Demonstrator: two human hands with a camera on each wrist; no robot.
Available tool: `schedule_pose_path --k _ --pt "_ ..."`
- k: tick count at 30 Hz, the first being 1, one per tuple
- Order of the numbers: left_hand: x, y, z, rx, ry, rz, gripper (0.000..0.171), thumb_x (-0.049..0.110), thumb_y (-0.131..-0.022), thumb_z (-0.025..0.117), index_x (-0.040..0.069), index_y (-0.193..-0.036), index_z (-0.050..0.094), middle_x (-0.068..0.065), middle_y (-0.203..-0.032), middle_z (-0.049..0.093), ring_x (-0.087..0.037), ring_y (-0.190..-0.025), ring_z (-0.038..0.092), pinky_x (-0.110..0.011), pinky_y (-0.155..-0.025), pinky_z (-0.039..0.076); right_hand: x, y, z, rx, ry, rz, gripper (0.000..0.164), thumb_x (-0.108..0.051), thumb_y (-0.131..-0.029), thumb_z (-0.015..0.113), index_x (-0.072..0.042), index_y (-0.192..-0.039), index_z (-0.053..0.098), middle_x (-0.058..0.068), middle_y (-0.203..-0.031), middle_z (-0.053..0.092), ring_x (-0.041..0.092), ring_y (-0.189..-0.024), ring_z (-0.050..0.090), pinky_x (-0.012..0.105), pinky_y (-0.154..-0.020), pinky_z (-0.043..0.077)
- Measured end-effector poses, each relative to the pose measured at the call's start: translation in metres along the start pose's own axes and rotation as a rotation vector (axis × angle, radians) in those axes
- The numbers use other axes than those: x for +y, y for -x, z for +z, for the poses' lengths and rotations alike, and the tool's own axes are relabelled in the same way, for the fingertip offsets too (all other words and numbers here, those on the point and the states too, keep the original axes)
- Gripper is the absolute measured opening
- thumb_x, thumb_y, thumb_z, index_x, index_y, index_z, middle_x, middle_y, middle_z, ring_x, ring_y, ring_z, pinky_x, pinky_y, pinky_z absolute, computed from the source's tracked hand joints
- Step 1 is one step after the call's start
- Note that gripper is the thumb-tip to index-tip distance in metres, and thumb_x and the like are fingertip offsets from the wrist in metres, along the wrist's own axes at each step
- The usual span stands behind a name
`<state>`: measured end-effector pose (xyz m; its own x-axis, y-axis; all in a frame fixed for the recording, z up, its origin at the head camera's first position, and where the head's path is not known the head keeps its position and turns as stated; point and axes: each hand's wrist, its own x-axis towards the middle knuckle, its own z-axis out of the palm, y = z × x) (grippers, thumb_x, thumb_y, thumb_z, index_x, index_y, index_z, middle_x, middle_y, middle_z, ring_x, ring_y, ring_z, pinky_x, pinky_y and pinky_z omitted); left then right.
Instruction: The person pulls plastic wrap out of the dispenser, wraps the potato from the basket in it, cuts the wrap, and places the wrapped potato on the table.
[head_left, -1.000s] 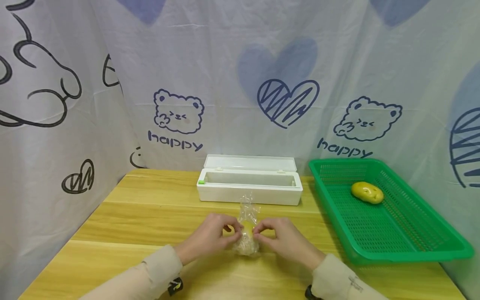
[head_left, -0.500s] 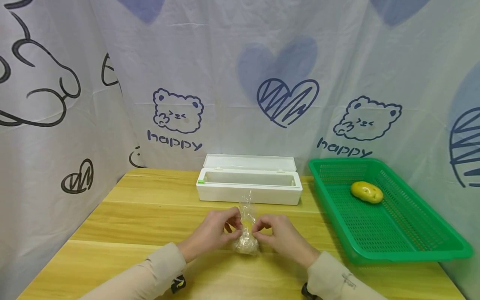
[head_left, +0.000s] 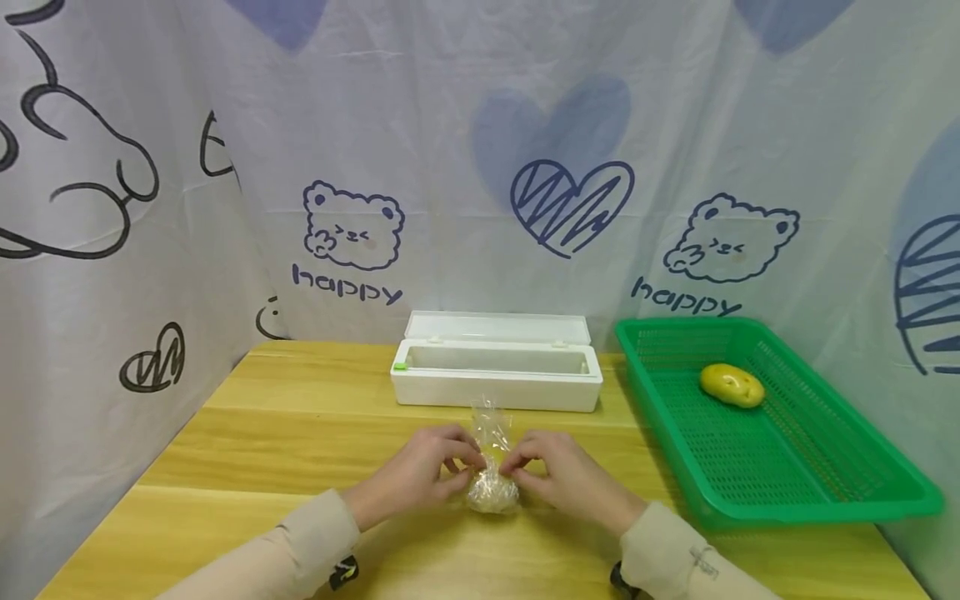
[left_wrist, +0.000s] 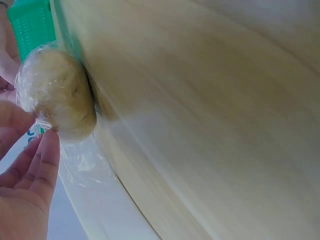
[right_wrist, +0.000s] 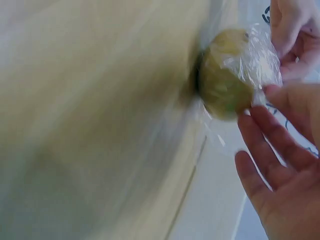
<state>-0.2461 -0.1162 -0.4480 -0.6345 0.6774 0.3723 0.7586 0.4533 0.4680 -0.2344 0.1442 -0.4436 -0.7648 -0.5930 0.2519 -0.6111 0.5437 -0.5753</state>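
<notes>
A potato [left_wrist: 65, 97] wrapped in clear cling film [head_left: 491, 423] rests on the wooden table in front of the person. In the head view crumpled film covers its near side, and a loose tail of film stretches away beyond it. The left hand [head_left: 420, 468] pinches the film at the potato's left side between thumb and fingertips. From the right side, the right hand [head_left: 566, 475] pinches the film with thumb and forefinger, its other fingers spread in the right wrist view. Both wrist views show the potato's skin [right_wrist: 220, 82] through the film.
Behind the hands stands a long white cling film box [head_left: 498, 390] with its lid raised. To the right a green plastic basket [head_left: 697, 467] holds one unwrapped potato [head_left: 732, 386]. A printed curtain [head_left: 450, 150] hangs along the table's back and sides.
Both hands stay at the potato with small finger shifts. The film bunches more on its near side, and the loose tail has dropped a little and shifted slightly left.
</notes>
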Motion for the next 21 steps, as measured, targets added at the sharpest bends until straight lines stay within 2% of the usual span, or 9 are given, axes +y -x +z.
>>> schedule_pose_path --k 4,7,12,17,21 --pt "0.0023 0.0059 -0.0032 -0.051 -0.009 -0.016 0.024 0.018 -0.093 0.084 0.01 -0.115 0.079 -0.005 -0.118 0.077 -0.021 -0.104 0.075 -0.025 -0.087 0.064 -0.0007 0.0036 -0.0057 -0.089 -0.006 0.012 0.018 -0.02 -0.096 0.083 -0.02 -0.114 0.08 -0.008 -0.11 0.075 0.011 -0.104 0.071 0.04 -0.095 0.063" --pt "0.0024 0.0072 -0.0046 -0.068 -0.028 -0.018 0.035 0.027 -0.091 0.088 0.01 -0.119 0.077 -0.004 -0.12 0.077 -0.021 -0.106 0.075 -0.029 -0.091 0.064 -0.0001 0.0048 -0.0069 -0.105 0.002 -0.009 0.029 -0.018 -0.091 0.087 -0.019 -0.119 0.079 -0.006 -0.112 0.074 0.013 -0.104 0.071 0.039 -0.096 0.064" --pt "-0.0021 0.0055 -0.0045 -0.059 -0.036 -0.017 0.043 0.028 -0.086 0.091 0.009 -0.122 0.077 -0.005 -0.118 0.079 -0.02 -0.104 0.077 -0.027 -0.092 0.064 0.0014 0.0031 -0.0038 -0.065 0.051 -0.079 0.032 -0.015 -0.09 0.087 -0.015 -0.121 0.079 -0.002 -0.114 0.076 0.013 -0.103 0.071 0.036 -0.093 0.064" --pt "-0.0059 0.0026 -0.0035 -0.07 -0.031 -0.02 0.043 0.028 -0.085 0.091 0.01 -0.122 0.079 -0.003 -0.117 0.078 -0.017 -0.103 0.076 -0.023 -0.09 0.063 0.0018 0.0011 -0.0034 -0.053 0.087 -0.087 0.035 -0.017 -0.089 0.087 -0.012 -0.123 0.081 -0.002 -0.109 0.076 0.01 -0.096 0.069 0.033 -0.086 0.064" --pt "-0.0068 0.0009 -0.0032 -0.076 -0.03 -0.01 0.042 0.029 -0.084 0.092 0.011 -0.12 0.08 -0.002 -0.116 0.077 -0.015 -0.101 0.075 -0.021 -0.089 0.062 0.0035 -0.0037 -0.0053 -0.058 0.092 -0.105 0.031 -0.018 -0.087 0.088 -0.011 -0.117 0.083 -0.003 -0.101 0.076 0.006 -0.09 0.067 0.03 -0.083 0.063"
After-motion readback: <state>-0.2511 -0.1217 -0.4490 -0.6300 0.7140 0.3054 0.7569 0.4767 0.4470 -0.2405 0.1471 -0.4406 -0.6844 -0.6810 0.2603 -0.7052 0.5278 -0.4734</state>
